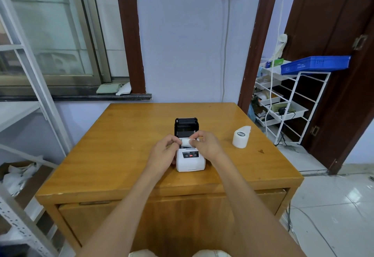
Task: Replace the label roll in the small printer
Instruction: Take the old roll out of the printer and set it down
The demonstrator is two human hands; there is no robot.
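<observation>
White plastic printer point(190, 160) is sitting lid-up at the middle of a wooden table point(113, 135), seen from the head camera. The left hand point(163, 152) and right hand point(206, 144) are both pinching a small label roll point(186, 142) between curled fingers over the open bay. A second, larger white roll point(240, 137) is standing well apart to the right.

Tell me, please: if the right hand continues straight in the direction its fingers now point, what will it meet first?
The right hand points leftward across the open printer, gripping the small white roll. Going on, it would probably first meet the left hand, which grips the roll's other end; depth is unclear.
</observation>
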